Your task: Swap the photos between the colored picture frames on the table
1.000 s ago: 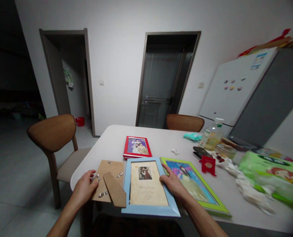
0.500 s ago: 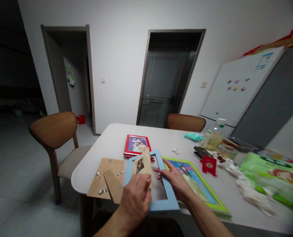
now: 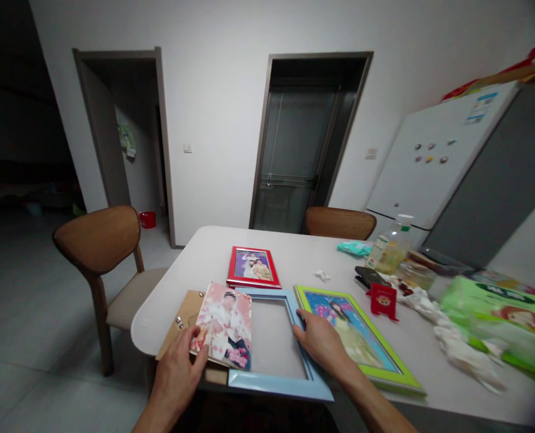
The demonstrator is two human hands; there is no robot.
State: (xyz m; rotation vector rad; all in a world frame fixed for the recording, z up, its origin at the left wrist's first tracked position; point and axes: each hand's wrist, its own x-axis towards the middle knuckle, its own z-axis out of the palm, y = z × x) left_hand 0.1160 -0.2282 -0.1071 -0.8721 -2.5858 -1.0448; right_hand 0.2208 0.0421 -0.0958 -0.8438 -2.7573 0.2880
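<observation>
My left hand (image 3: 177, 367) pinches the left edge of a pink photo (image 3: 229, 325) between thumb and fingers. The photo lies tilted over a brown backing board (image 3: 187, 304) with metal clips and laps the left side of a light-blue picture frame (image 3: 272, 382). That frame is hollow, and the white tabletop shows through its opening. On its right side my right hand (image 3: 319, 340) is closed, thumb at the inner edge. Just right of this hand lies a lime-green framed picture (image 3: 351, 328) of a figure in a pale dress.
A red-framed photo (image 3: 253, 267) lies behind the blue frame. Farther right on the white table (image 3: 195, 258) are a bottle (image 3: 389, 248), a red stand-like item (image 3: 383, 300), crumpled tissues (image 3: 468, 355) and a green tissue pack (image 3: 502, 319). Wooden chairs stand left (image 3: 98, 240) and behind (image 3: 339, 223).
The blue frame has come down flatter toward the table. My left hand has moved left, and the pink photo now shows face up where a beige, blurred sheet was held over the frame.
</observation>
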